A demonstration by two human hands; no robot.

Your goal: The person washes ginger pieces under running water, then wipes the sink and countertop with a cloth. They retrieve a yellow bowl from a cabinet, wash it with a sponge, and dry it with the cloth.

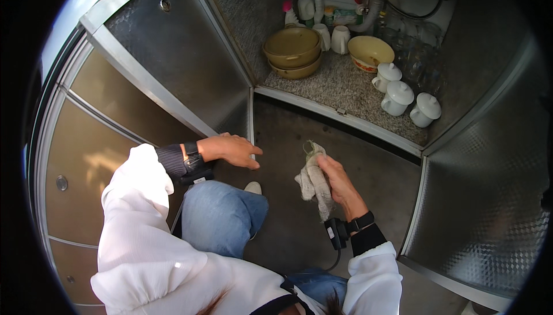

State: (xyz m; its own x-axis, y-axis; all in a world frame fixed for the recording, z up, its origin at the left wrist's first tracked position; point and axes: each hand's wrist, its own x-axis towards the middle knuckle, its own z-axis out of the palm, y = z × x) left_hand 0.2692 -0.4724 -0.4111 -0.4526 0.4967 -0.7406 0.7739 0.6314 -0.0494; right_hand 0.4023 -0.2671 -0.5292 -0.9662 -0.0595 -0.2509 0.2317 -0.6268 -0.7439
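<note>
In my right hand [340, 181] hangs a crumpled, worn whitish cloth [314, 176], held in front of the cabinet over the dark floor. My left hand [231, 150] is by the lower edge of the left cabinet door [185, 47], fingers apart and holding nothing; whether it touches the door frame is hard to tell. Before me the under-sink cabinet stands open, and a speckled shelf [322, 77] forms its bottom. On that shelf are stacked tan bowls [293, 51], a cream bowl with an orange pattern [369, 51] and lidded white cups [397, 97].
The right door [479, 194] is swung out beside my right arm. White mugs [340, 39], bottles [306, 6] and a grey drain pipe [372, 10] sit at the cabinet's back. Clear glasses [417, 57] crowd its right side. A metal sill [341, 118] edges the shelf.
</note>
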